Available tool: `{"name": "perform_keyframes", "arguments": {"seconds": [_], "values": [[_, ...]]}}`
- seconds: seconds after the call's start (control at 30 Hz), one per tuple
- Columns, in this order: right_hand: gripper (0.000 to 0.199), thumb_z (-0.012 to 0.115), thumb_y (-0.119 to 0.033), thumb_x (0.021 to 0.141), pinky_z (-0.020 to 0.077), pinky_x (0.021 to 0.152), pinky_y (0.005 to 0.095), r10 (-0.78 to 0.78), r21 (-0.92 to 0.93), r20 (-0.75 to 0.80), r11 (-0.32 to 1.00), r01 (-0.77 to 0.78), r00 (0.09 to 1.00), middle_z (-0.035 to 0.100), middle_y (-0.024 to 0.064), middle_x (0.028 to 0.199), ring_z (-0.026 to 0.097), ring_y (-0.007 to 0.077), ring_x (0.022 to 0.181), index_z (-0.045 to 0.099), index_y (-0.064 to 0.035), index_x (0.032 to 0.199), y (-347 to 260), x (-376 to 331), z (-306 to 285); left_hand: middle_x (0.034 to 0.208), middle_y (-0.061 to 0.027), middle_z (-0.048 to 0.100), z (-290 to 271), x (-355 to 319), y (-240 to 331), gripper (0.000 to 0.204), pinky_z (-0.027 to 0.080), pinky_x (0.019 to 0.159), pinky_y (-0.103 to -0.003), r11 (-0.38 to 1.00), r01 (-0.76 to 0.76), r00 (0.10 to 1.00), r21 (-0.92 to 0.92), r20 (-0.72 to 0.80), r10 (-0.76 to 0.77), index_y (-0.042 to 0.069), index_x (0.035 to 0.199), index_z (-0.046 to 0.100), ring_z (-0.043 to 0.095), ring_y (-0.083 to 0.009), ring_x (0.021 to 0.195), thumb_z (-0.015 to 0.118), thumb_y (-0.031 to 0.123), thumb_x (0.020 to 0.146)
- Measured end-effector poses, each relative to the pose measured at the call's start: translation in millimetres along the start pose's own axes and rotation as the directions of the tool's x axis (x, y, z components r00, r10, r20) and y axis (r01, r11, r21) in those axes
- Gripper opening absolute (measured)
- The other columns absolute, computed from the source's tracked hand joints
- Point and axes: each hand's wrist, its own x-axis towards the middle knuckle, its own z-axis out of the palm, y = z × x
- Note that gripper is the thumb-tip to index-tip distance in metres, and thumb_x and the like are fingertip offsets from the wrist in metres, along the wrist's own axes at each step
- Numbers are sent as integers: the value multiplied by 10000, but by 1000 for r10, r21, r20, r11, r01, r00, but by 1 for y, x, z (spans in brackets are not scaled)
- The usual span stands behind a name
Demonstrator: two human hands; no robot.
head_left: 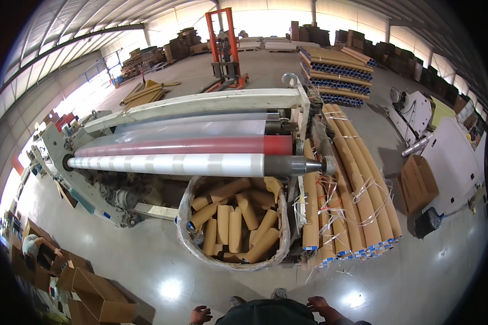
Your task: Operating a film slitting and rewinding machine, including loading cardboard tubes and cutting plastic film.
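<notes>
Low in the head view, my left hand (pixel 200 314) hangs beside my body with its fingers loosely bent and apart, nothing visible in it. My right hand (pixel 317 303) is out on the other side, its fingers apart and also without anything in it. Neither hand touches anything. Ahead of me stands a large round bin (pixel 187 238) lined with plastic, filled with short brown cardboard tubes (pixel 235 230). Behind it a roller machine (pixel 190 100) carries a white roll with grey bands (pixel 200 163) and a red roller (pixel 222 147).
Long cardboard tubes (pixel 358 179) tied with string lie right of the machine. Cardboard boxes (pixel 100 295) and another person (pixel 32 246) are at lower left. An orange lift truck (pixel 222 49) and stacked tubes (pixel 336 76) stand farther back; an open carton (pixel 417 179) is at right.
</notes>
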Motion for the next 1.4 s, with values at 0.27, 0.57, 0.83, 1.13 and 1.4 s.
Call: {"name": "perform_keyframes", "arguments": {"seconds": [0.27,0.57,0.83,1.13,1.4], "values": [[434,556,-348,913,547,720,395,-58,-46,25,997,59,998,632,182,1091,647,278,833,538,4,1167,-2,-7,4,923,-181,645,1,2,8,461,559,571,-368,994,63,998,92,12,-64,-38,1237,477,665,-287,697,626,150,844],[409,545,-349,895,544,653,348,-82,-30,-25,996,81,996,647,151,988,656,230,783,587,11,1084,-1,-24,-10,842,-171,630,3,23,0,378,540,500,-374,987,134,991,93,-1,-134,-19,1205,471,656,-300,632,592,60,855],[412,573,-341,884,547,683,363,-98,-36,9,995,98,995,654,149,984,662,237,823,579,22,1079,21,-6,-21,879,-181,641,42,-22,36,388,563,587,-358,966,146,989,215,-65,-135,-38,1225,468,677,-296,714,567,116,883],[356,574,-299,882,521,651,350,33,-104,43,994,-29,999,655,130,985,657,250,790,555,-35,1121,-7,4,-26,875,-147,652,39,-41,9,476,526,548,-300,994,88,989,59,-121,-81,-75,1219,493,671,-228,656,640,122,811],[296,577,-252,910,519,639,300,-225,-241,168,935,261,960,648,87,901,660,203,742,573,-37,1114,-96,-6,82,847,-133,660,-63,-10,-88,451,555,568,-337,994,69,982,86,-180,-53,-77,1175,503,674,-244,702,667,110,799]]}}
